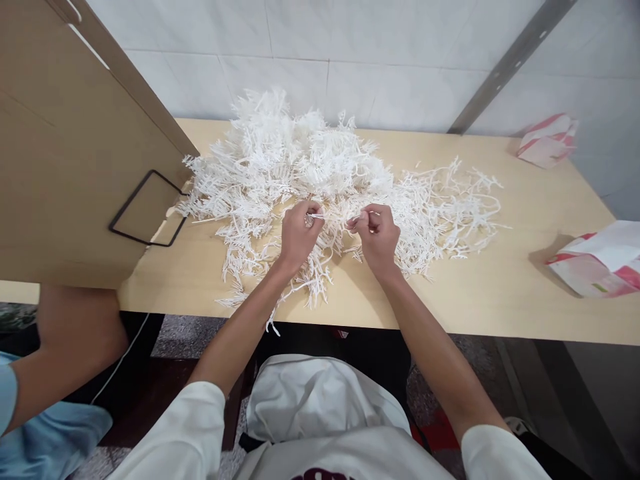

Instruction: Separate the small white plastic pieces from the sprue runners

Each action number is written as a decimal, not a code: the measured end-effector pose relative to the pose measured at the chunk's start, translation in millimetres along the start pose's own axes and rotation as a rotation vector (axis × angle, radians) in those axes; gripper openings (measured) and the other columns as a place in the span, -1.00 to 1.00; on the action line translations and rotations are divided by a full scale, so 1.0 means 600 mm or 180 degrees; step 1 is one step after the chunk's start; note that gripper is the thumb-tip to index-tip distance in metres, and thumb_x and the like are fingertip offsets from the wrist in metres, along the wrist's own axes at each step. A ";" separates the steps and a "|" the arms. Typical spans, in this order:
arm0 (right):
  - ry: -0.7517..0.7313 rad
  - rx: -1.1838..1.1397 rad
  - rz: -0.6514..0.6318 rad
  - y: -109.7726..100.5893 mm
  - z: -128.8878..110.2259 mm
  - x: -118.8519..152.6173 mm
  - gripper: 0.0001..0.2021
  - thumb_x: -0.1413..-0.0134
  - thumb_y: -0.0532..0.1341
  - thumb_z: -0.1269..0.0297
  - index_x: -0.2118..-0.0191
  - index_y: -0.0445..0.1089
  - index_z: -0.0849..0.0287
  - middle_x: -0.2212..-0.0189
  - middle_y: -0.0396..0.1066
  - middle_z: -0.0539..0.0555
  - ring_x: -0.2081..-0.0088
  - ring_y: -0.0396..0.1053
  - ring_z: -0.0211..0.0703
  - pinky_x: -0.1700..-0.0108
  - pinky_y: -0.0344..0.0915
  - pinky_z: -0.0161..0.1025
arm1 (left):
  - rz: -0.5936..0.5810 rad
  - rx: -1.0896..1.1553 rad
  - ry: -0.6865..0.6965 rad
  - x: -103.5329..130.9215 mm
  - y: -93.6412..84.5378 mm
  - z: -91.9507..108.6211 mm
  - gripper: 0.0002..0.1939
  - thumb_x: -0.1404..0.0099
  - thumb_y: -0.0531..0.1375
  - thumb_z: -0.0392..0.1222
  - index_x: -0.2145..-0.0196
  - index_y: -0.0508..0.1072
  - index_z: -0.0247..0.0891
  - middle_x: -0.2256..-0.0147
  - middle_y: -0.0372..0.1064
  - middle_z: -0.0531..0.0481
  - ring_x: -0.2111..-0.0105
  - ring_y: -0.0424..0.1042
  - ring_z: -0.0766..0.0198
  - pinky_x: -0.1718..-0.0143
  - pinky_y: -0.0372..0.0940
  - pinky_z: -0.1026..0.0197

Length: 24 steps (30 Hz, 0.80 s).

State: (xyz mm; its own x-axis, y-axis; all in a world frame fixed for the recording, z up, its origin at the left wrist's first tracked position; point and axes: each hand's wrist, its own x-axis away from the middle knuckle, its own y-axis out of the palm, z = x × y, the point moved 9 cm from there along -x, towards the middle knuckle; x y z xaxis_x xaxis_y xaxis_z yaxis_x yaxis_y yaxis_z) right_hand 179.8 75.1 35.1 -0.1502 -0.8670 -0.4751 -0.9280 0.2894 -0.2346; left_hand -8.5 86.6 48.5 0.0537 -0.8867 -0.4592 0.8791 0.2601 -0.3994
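Note:
A large heap of white, branching plastic pieces (300, 157) spreads over the wooden table, thickest toward the wall. My left hand (301, 230) is at the heap's front edge, its fingers pinched on thin white strands. Just to the right, my right hand (376, 233) is closed too, thumb against fingertips; what lies in its pinch is too small to make out. A narrow gap separates both hands. Below my left wrist, a few branched pieces (313, 280) trail toward the table's front edge, and one hangs over it.
A cardboard panel (75, 167) stands at left with a black wire frame (150, 208) at its base. Behind it shows a person's bent arm (80, 333). Two red-and-white paper packets (547, 140) stand at right on the table (490, 300). A tiled wall (390, 67) backs it.

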 end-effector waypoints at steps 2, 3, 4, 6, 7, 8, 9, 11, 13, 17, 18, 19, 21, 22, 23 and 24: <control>-0.0194 0.0157 -0.0008 0.001 -0.012 -0.005 -0.88 -0.22 0.17 0.14 0.21 0.31 0.04 0.40 0.49 -0.05 0.37 0.48 -0.24 0.26 0.43 -0.25 | -0.0106 0.0179 0.0065 -0.002 0.006 0.002 -0.98 -0.28 0.16 -0.26 0.31 0.39 -0.18 0.31 0.45 0.05 0.27 0.40 0.27 0.17 0.21 0.21; -0.0335 0.0297 -0.0055 0.004 -0.020 -0.007 -0.91 -0.21 0.18 0.17 0.24 0.34 0.05 0.37 0.48 -0.03 0.34 0.47 -0.23 0.24 0.43 -0.24 | -0.0207 0.0238 0.0088 -0.001 0.012 0.004 -0.98 -0.29 0.15 -0.23 0.30 0.39 -0.18 0.31 0.45 0.05 0.28 0.40 0.28 0.18 0.21 0.22; -0.0484 0.0439 -0.0120 0.008 -0.028 -0.008 -0.92 -0.21 0.18 0.21 0.25 0.37 0.06 0.33 0.48 0.00 0.29 0.46 -0.22 0.23 0.42 -0.23 | -0.0321 0.0273 0.0105 0.000 0.020 0.007 -0.97 -0.30 0.16 -0.21 0.31 0.38 -0.19 0.32 0.45 0.05 0.28 0.41 0.28 0.18 0.22 0.22; -0.0718 0.0644 -0.0253 0.016 -0.039 -0.009 -0.89 -0.23 0.15 0.26 0.23 0.42 0.07 0.21 0.46 0.08 0.16 0.44 -0.16 0.16 0.42 -0.19 | -0.0510 0.0278 0.0128 0.003 0.032 0.011 -0.96 -0.29 0.17 -0.21 0.32 0.37 -0.20 0.32 0.45 0.05 0.28 0.41 0.28 0.17 0.23 0.22; -0.0791 0.0696 -0.0322 0.020 -0.043 -0.009 -0.86 -0.25 0.13 0.26 0.20 0.45 0.07 0.15 0.45 0.11 0.08 0.42 -0.13 0.10 0.41 -0.16 | -0.0581 0.0265 0.0133 0.005 0.037 0.012 -0.97 -0.28 0.17 -0.22 0.32 0.37 -0.20 0.32 0.45 0.05 0.27 0.41 0.28 0.15 0.23 0.21; -0.0844 0.0730 -0.0392 0.024 -0.045 -0.009 -0.83 -0.27 0.13 0.24 0.18 0.46 0.07 0.10 0.44 0.13 0.02 0.40 -0.11 0.02 0.39 -0.12 | -0.0628 0.0248 0.0137 0.007 0.040 0.012 -0.97 -0.26 0.18 -0.24 0.31 0.36 -0.20 0.31 0.45 0.05 0.26 0.41 0.28 0.14 0.23 0.20; -0.0890 0.0752 -0.0461 0.027 -0.047 -0.009 -0.82 -0.28 0.13 0.21 0.16 0.47 0.07 0.08 0.44 0.13 -0.01 0.39 -0.10 -0.04 0.36 -0.09 | -0.0648 0.0234 0.0147 0.008 0.042 0.013 -0.96 -0.25 0.18 -0.25 0.30 0.36 -0.20 0.30 0.45 0.04 0.25 0.41 0.28 0.12 0.24 0.20; -0.0944 0.0752 -0.0687 0.038 -0.048 -0.006 -0.79 -0.28 0.13 0.16 0.12 0.48 0.06 0.09 0.47 0.11 0.00 0.40 -0.10 -0.09 0.33 -0.07 | -0.0649 0.0202 0.0197 0.009 0.042 0.014 -0.93 -0.23 0.18 -0.28 0.29 0.35 -0.21 0.28 0.44 0.03 0.24 0.39 0.27 0.12 0.24 0.19; -0.0908 0.0688 -0.0901 0.046 -0.044 -0.005 -0.77 -0.28 0.13 0.11 0.12 0.48 0.06 0.16 0.52 0.08 0.09 0.44 -0.13 -0.01 0.36 -0.13 | -0.0643 0.0126 0.0286 0.010 0.043 0.015 -0.90 -0.20 0.18 -0.33 0.30 0.34 -0.21 0.29 0.41 0.03 0.24 0.38 0.27 0.13 0.24 0.19; -0.0699 0.0559 -0.0943 0.045 -0.030 -0.008 -0.74 -0.25 0.15 0.04 0.21 0.48 0.07 0.27 0.54 0.04 0.26 0.46 -0.18 0.16 0.38 -0.21 | -0.0663 -0.0029 0.0509 0.013 0.046 0.020 -0.87 -0.21 0.16 -0.39 0.30 0.34 -0.20 0.27 0.40 0.02 0.22 0.36 0.25 0.14 0.23 0.18; -0.0657 0.0548 -0.0951 0.044 -0.026 -0.009 -0.73 -0.25 0.15 0.02 0.22 0.47 0.08 0.28 0.54 0.04 0.27 0.45 -0.19 0.16 0.37 -0.22 | -0.0674 -0.0040 0.0562 0.014 0.047 0.022 -0.88 -0.23 0.15 -0.38 0.30 0.35 -0.20 0.27 0.40 0.01 0.23 0.36 0.25 0.16 0.22 0.19; -0.0615 0.0533 -0.0992 0.045 -0.023 -0.008 -0.72 -0.25 0.13 0.01 0.23 0.45 0.08 0.28 0.53 0.03 0.27 0.44 -0.19 0.17 0.36 -0.22 | -0.0685 -0.0038 0.0614 0.015 0.047 0.025 -0.90 -0.26 0.14 -0.37 0.30 0.35 -0.20 0.28 0.39 0.01 0.24 0.36 0.25 0.18 0.22 0.19; -0.0542 0.0496 -0.1118 0.049 -0.019 -0.005 -0.70 -0.28 0.10 -0.01 0.22 0.41 0.10 0.29 0.50 0.03 0.29 0.42 -0.20 0.19 0.33 -0.23 | -0.0727 0.0011 0.0698 0.015 0.047 0.030 -0.92 -0.28 0.13 -0.35 0.32 0.35 -0.20 0.30 0.38 0.01 0.26 0.34 0.26 0.23 0.21 0.21; -0.0503 0.0477 -0.1188 0.051 -0.019 -0.004 -0.69 -0.29 0.08 -0.01 0.21 0.39 0.10 0.30 0.49 0.03 0.30 0.40 -0.21 0.21 0.31 -0.24 | -0.0755 0.0065 0.0705 0.015 0.047 0.031 -0.92 -0.28 0.13 -0.35 0.34 0.35 -0.20 0.32 0.37 0.02 0.28 0.33 0.26 0.24 0.20 0.21; -0.0459 0.0450 -0.1247 0.053 -0.018 -0.002 -0.69 -0.30 0.06 -0.01 0.20 0.37 0.11 0.31 0.47 0.03 0.31 0.39 -0.21 0.22 0.30 -0.25 | -0.0784 0.0146 0.0667 0.014 0.047 0.031 -0.91 -0.27 0.13 -0.35 0.35 0.34 -0.20 0.33 0.36 0.02 0.29 0.33 0.27 0.26 0.20 0.22; -0.0410 0.0408 -0.1290 0.053 -0.019 -0.001 -0.69 -0.31 0.04 -0.01 0.20 0.35 0.11 0.31 0.46 0.02 0.31 0.38 -0.22 0.23 0.29 -0.25 | -0.0809 0.0257 0.0583 0.012 0.046 0.029 -0.91 -0.27 0.13 -0.36 0.37 0.34 -0.20 0.34 0.36 0.03 0.30 0.32 0.28 0.26 0.19 0.23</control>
State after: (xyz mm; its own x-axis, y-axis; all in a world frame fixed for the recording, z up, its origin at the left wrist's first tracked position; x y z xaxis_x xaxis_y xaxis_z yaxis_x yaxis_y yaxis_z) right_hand 146.3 80.4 37.6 0.2684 -0.8654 -0.4230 -0.8522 -0.0086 -0.5232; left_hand 24.1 80.8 48.0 -0.2519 -0.8340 -0.4909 0.8886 0.0015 -0.4586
